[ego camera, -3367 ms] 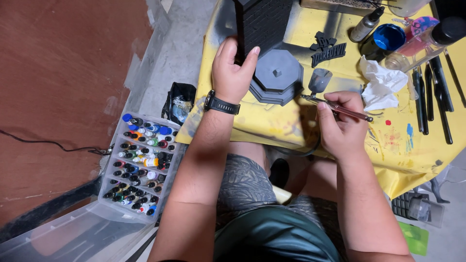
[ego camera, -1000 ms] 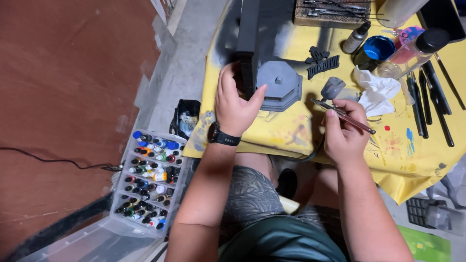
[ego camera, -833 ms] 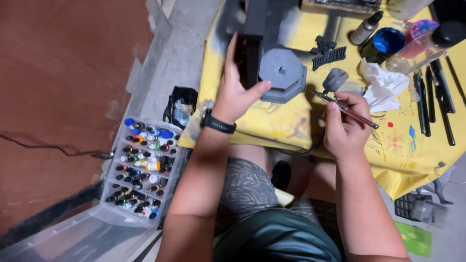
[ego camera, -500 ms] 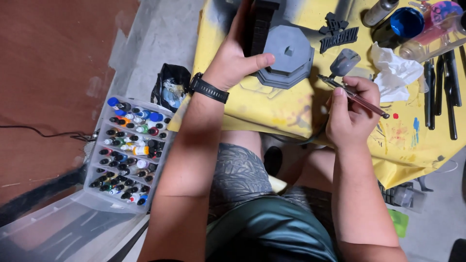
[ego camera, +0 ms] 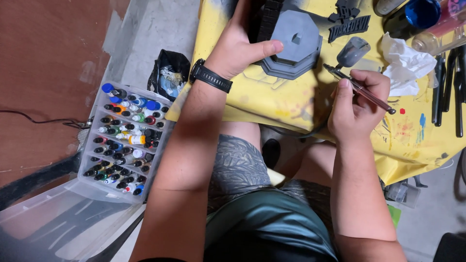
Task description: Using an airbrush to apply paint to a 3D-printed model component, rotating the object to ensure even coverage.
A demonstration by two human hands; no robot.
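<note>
Since half a second ago the left hand (ego camera: 238, 46) has slid further up onto the dark upright piece (ego camera: 266, 19), and the right hand (ego camera: 357, 104) has drawn back slightly toward the body with its airbrush (ego camera: 359, 89).

Nearest, at about 9 o'clock, a clear organiser box (ego camera: 124, 140) of small paint bottles lies on the floor, with a black bag (ego camera: 169, 75) beyond it at 10 o'clock. On the yellow-covered table (ego camera: 272, 104), the right hand at 2 o'clock is closed around the airbrush, its tip pointing toward 11 o'clock. The left hand at 12 o'clock is clamped on the dark upright piece, thumb resting on the grey octagonal base (ego camera: 293, 43). Farther off, at 1 to 2 o'clock, lie a crumpled white tissue (ego camera: 405, 60), a blue jar (ego camera: 420, 12) and black tools (ego camera: 449, 82).
</note>
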